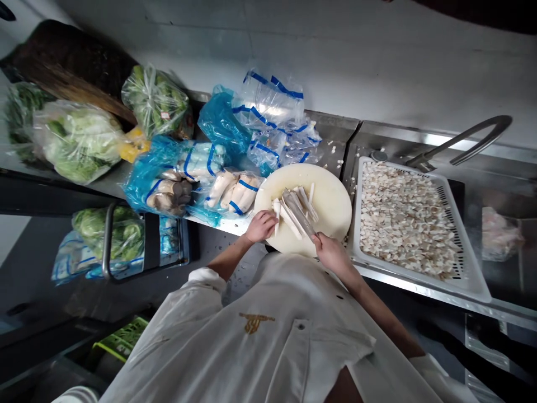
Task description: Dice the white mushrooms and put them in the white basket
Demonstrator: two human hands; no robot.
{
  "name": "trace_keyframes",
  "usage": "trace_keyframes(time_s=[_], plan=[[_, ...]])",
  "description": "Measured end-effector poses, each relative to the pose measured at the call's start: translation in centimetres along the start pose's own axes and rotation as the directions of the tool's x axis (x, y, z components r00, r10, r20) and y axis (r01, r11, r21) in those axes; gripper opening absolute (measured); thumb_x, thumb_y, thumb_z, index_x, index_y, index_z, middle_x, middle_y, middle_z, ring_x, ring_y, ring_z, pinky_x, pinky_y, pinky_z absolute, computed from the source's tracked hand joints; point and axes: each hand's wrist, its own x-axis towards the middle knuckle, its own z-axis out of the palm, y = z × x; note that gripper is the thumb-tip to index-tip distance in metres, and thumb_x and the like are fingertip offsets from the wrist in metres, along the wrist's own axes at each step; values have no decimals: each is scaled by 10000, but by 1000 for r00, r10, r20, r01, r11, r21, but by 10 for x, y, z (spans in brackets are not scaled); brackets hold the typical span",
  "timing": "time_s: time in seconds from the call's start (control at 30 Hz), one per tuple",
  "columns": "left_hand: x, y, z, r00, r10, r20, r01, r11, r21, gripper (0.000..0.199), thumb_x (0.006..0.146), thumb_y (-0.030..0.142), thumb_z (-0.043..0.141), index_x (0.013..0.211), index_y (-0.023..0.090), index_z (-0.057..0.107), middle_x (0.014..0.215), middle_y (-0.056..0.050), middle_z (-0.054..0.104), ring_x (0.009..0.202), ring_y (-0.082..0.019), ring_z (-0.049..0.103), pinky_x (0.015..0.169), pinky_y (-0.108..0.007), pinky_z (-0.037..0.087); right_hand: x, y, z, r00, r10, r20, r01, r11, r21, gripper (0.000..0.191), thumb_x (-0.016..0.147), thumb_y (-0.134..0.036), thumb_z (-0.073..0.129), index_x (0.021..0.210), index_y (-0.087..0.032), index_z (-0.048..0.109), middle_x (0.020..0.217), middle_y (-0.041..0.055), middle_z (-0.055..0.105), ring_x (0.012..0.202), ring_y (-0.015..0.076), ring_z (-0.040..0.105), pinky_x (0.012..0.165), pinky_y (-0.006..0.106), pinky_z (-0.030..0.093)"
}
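Observation:
A round, pale cutting board (333, 193) lies at the counter's front edge, close to my body. My right hand (331, 252) is closed around the handle of a kitchen knife (298, 211), whose broad blade points away from me over the board. Long pale mushroom strips (289, 220) lie on both sides of the blade, which hides some of them. At the board's left edge, my left hand (262, 225) has its fingers curled against a mushroom strip. Just left of the board are whole king oyster mushrooms (244, 193) in clear, blue-striped packaging.
Right of the board, a white perforated basket (357, 224) holds many chopped mushroom pieces, beside a curved faucet (474, 131). Crumpled plastic bags (274, 120) lie behind the board. Bagged leafy greens (79, 137) sit far left, above a cart handle (108, 240).

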Motion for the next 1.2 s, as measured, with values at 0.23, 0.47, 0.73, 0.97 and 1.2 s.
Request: trace_keyframes(time_s=[0.23, 0.47, 0.73, 0.97, 1.2], plan=[[-8, 16, -1, 1000, -6, 17, 7, 1000, -27, 338, 947, 365, 583, 1223, 206, 697, 1298, -154, 640, 1238, -331, 566, 1060, -531, 500, -2, -10, -5, 999, -28, 29, 29, 1000, -8, 397, 1150, -420, 351, 1139, -224, 696, 983, 99, 792, 875, 231, 715, 729, 288, 353], [33, 4, -2, 999, -37, 11, 37, 998, -57, 313, 1039, 379, 530, 1256, 234, 702, 1318, -115, 675, 1285, -296, 580, 1098, -505, 476, 5, -20, -7, 996, -35, 87, 37, 999, -24, 386, 1147, -416, 363, 1128, -215, 692, 997, 111, 795, 897, 239, 723, 718, 294, 346], [35, -5, 5, 999, -41, 7, 42, 991, -124, 314, 1083, 407, 496, 1232, 246, 722, 1287, -110, 682, 1267, -272, 599, 1117, -499, 492, 12, -23, -1, 992, -28, 126, 31, 999, -23, 395, 1137, -413, 370, 1129, -211, 710, 1043, 131, 799, 945, 247, 729, 738, 293, 371], [37, -4, 6, 1000, -28, 5, 29, 996, -86, 313, 1075, 400, 531, 1284, 272, 726, 1343, -92, 691, 1303, -275, 602, 1114, -498, 482, 51, -20, 19, 993, -61, 102, 52, 995, 89, 425, 1150, -398, 355, 1113, -185, 721, 1093, 112, 795, 1008, 217, 715, 786, 254, 394], [26, -4, -9, 1000, 13, 7, -12, 992, -127, 422, 1075, 342, 500, 1477, 291, 617, 1488, -91, 630, 1454, -276, 522, 1200, -535, 452, 31, -14, 4, 999, 7, -43, -7, 1000, 15, 412, 1149, -407, 353, 1117, -203, 710, 1020, 104, 797, 916, 223, 716, 750, 280, 362]])
